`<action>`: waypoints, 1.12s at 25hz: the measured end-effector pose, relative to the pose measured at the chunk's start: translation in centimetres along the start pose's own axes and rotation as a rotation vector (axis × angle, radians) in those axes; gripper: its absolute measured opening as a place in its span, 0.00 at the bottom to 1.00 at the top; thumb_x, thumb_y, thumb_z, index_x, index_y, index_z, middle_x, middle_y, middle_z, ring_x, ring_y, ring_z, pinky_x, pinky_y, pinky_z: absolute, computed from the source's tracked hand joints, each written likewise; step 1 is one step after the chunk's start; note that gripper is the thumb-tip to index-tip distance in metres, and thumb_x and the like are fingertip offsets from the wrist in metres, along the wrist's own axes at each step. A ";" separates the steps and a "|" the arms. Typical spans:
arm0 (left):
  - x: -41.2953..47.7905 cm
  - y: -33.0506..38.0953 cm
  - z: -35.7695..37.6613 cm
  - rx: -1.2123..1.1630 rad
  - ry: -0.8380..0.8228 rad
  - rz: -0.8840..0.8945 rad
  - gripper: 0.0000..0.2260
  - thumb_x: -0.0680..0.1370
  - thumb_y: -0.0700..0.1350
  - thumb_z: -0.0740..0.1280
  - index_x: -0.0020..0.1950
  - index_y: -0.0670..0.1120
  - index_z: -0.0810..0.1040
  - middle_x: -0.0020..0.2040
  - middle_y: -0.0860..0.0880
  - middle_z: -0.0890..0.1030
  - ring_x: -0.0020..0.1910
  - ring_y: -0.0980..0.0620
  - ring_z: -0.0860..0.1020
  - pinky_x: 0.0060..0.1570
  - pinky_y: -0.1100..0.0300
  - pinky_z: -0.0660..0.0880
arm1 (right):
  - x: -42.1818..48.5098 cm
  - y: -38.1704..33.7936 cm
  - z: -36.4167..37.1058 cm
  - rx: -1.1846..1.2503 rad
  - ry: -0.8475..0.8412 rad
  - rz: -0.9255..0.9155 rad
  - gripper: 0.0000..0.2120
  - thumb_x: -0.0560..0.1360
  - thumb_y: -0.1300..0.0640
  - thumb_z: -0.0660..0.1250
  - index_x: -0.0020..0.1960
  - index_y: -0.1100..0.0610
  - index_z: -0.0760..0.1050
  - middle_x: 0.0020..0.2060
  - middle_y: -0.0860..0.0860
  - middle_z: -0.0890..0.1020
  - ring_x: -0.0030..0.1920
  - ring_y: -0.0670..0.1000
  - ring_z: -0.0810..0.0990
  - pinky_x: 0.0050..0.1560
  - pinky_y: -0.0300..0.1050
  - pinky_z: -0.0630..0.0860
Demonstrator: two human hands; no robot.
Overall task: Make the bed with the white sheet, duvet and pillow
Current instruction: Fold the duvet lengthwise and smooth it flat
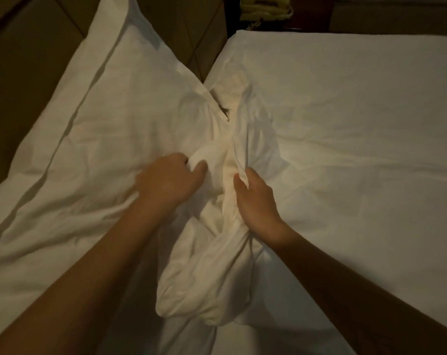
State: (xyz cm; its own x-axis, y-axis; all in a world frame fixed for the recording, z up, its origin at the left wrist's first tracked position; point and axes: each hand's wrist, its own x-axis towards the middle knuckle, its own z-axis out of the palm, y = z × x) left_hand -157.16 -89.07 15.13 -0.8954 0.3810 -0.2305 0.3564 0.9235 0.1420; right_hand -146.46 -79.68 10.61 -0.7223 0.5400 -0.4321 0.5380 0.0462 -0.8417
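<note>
The bunched roll of white cotton cloth lies down the middle of the bed, between two hands. The left hand grips a fold on its left side, fingers curled tight. The right hand pinches a raised edge of it between thumb and curled fingers. One flat white flanged pillow lies toward the bed's left edge. One smooth white sheet covers the right side.

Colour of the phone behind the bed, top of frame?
The phone looks pale yellow, head view; dim warm light may tint it.
</note>
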 end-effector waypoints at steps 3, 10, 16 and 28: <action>4.0 3.1 1.8 -0.051 -0.154 -0.026 0.24 0.79 0.60 0.58 0.61 0.42 0.74 0.59 0.41 0.77 0.58 0.40 0.76 0.56 0.50 0.71 | 0.0 0.6 -0.1 0.076 0.025 0.016 0.19 0.82 0.48 0.52 0.70 0.52 0.67 0.63 0.51 0.75 0.64 0.54 0.72 0.66 0.47 0.67; 1.5 0.5 0.2 -0.337 0.471 0.068 0.16 0.75 0.52 0.58 0.48 0.44 0.81 0.42 0.39 0.82 0.43 0.39 0.78 0.38 0.54 0.67 | 0.5 -1.2 0.8 -0.111 0.140 -0.237 0.19 0.81 0.46 0.54 0.64 0.57 0.71 0.67 0.53 0.68 0.65 0.55 0.69 0.66 0.50 0.65; 2.4 0.6 0.2 -0.166 0.211 0.036 0.14 0.80 0.47 0.60 0.64 0.44 0.70 0.59 0.40 0.76 0.58 0.40 0.74 0.46 0.53 0.65 | 2.2 -1.0 3.1 -0.005 -0.187 -0.067 0.29 0.77 0.38 0.57 0.71 0.54 0.60 0.73 0.54 0.63 0.72 0.57 0.60 0.71 0.54 0.59; -9.2 -0.6 0.2 -0.318 -0.258 0.080 0.30 0.62 0.76 0.56 0.56 0.58 0.67 0.43 0.61 0.76 0.44 0.59 0.78 0.46 0.57 0.76 | 1.9 -0.4 1.3 0.098 -0.132 -0.035 0.11 0.78 0.45 0.60 0.48 0.53 0.71 0.47 0.51 0.78 0.49 0.53 0.77 0.51 0.48 0.72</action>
State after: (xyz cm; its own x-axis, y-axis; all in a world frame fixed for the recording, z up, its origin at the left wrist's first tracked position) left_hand -149.13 -93.12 16.96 -0.7577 0.4870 -0.4345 0.2856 0.8460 0.4502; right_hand -148.65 -79.73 9.72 -0.7945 0.4237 -0.4350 0.4710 -0.0223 -0.8819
